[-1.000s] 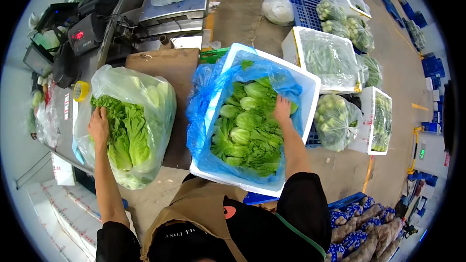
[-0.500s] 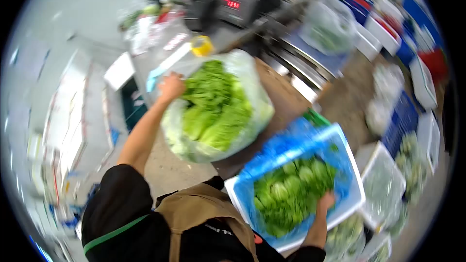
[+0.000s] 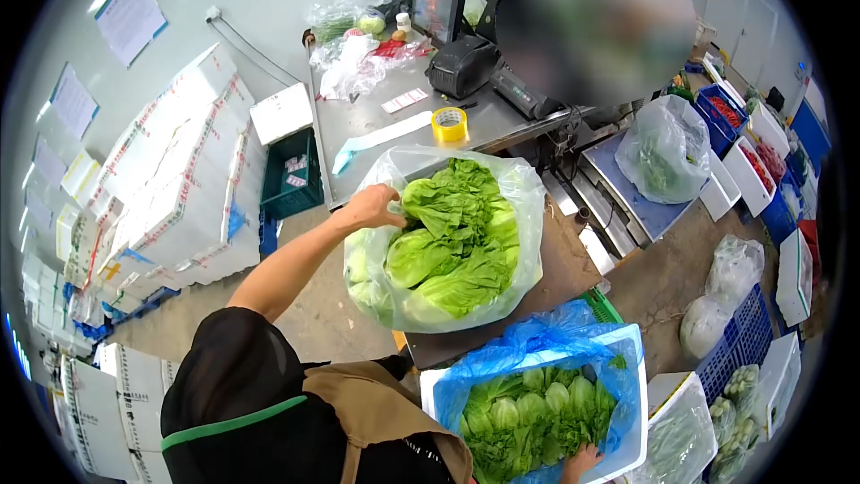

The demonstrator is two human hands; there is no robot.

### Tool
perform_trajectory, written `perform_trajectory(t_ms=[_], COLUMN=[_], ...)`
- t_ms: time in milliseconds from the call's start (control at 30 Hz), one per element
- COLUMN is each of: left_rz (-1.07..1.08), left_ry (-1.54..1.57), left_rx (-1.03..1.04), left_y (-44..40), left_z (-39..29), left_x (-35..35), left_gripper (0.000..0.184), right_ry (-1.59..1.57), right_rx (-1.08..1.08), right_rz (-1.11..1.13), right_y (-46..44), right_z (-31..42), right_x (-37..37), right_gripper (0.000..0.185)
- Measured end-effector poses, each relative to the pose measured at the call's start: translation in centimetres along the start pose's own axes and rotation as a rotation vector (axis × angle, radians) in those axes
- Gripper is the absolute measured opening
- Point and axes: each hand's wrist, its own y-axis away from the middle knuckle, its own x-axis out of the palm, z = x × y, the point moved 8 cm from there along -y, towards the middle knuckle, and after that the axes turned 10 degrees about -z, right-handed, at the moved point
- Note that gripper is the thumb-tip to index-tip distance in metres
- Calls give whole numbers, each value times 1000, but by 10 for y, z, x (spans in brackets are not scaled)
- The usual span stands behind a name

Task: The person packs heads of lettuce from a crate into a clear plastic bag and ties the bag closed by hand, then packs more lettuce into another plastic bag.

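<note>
My left hand [image 3: 374, 208] is at the left rim of a clear plastic bag [image 3: 528, 260], its fingers curled over the edge. Green leafy lettuce [image 3: 461, 237] fills the bag, which stands open on a brown board. Low on the right, my right hand [image 3: 584, 462] reaches into a white foam box [image 3: 634, 394] lined with blue plastic film [image 3: 537, 336]. Its fingers are closed among the leaves of the lettuce heads [image 3: 533, 408] packed there; the fingertips are partly hidden.
Beyond the bag, a metal table [image 3: 358, 125] carries a yellow tape roll [image 3: 450, 125], a black printer [image 3: 463, 66] and a screen [image 3: 437, 4]. White boxes [image 3: 184, 161] are stacked at left. A filled bag [image 3: 663, 148] sits on a platform scale [image 3: 618, 175]; vegetable boxes line the right.
The view has turned, so the bag and foam box appear lower and the table shows more. My left hand remains at the bag's left rim. My right hand is nearer the box's near side.
</note>
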Motion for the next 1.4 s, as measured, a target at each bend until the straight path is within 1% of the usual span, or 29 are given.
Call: perform_trajectory(t_ms=[33, 67, 100, 167, 200, 267, 300, 367, 400, 433, 467, 533, 567, 600, 633, 667, 733, 800, 833, 867, 900, 1000, 1067, 1100, 1133, 1200, 1267, 1333, 1400], left_rz=[30, 57, -39, -51, -99, -72, -67, -38, -8, -42, -78, -209, -330, -354, -373, -393, -493, -406, -336, -332, -345, -121, -286, -371, -355, -299, -282, -259, -232], left_ry=[-18, -34, -34, -48, -44, -115, -202, -355, -435, -476, -515, -363, -130, -2, 24, 45, -1, -192, -216, -264, -303, -237, -270, -278, -191, -14, 117, 284, 489], left_rx=[-8, -14, -29, -57, -135, -340, -428, -471, -493, -429, -362, -135, -53, -32, 16, 60, 156, 71, -9, -47, -69, -55, 8, 42, -9, -107, -181, -207, -185], left_y=[0, 2, 2, 7, 10, 22, 26, 49, 53, 53, 49, 30, 16, 0, -16, -31, -77, -111, -121, -126, -133, -137, -134, -133, -141, -142, -149, -156, -161], left_z=[6, 11, 24, 39, 53, 82, 103, 78, 84, 74, 58, 8, -13, -32, -46, -56, -44, -9, 14, 33, 45, 60, 68, 68, 75, 87, 99, 110, 117], left_x=[0, 1, 1, -8, -15, -30, -32, -69, -64, -65, -70, -80, -83, -86, -84, -83, -52, -7, 13, 25, 29, 33, 27, 27, 22, 14, 13, 19, 29], left_gripper=[43, 38, 23, 20, 16, 15, 17, 28, 28, 27, 26, 24, 22, 26, 30, 34, 45, 48, 47, 41, 35, 23, 18, 16, 17, 18, 19, 21, 24], right_ry=[89, 179, 180, 183, 92, -101, 22, -112, -173, -385, -386, -371, -441, -703, -969, -1241, -1577, -1955, -2147, -2342, -2378, -2491, -2499, -2497, -2505, -2499, -2536, -2389, -2379], right_rx=[-46, -89, -126, -204, -133, 36, -128, -94, -86, -7, 98, 315, 318, 423, 514, 590, 632, 582, 538, 506, 484, 381, 326, 297, 246, 147, 163, 252, 85], right_rz=[53, 105, -9, -242, -215, -171, -160, -299, -364, -430, -419, -390, -385, -433, -491, -547, -612, -526, -437, -361, -277, -84, 30, 39, 46, -80, -126, -128, -316], right_y=[2, 2, 4, 12, 10, 13, 21, 36, 40, 38, 38, 50, 50, 54, 53, 49, 34, 13, 8, 2, -13, -55, -76, -85, -101, -128, -153, -182, -222], right_z=[-17, -27, -23, -9, -14, -30, 3, 25, 30, 29, 26, 13, 19, 24, 37, 54, 89, 151, 184, 211, 235, 316, 378, 406, 438, 489, 538, 577, 606], right_x=[48, 72, 55, 22, 19, 40, -16, -95, -123, -146, -162, -203, -230, -262, -294, -320, -364, -401, -424, -443, -454, -496, -532, -544, -555, -569, -566, -537, -495], right_gripper=[50, 56, 55, 53, 53, 52, 49, 45, 43, 36, 34, 30, 30, 29, 28, 28, 30, 34, 38, 44, 45, 45, 45, 45, 45, 42, 43, 54, 63])
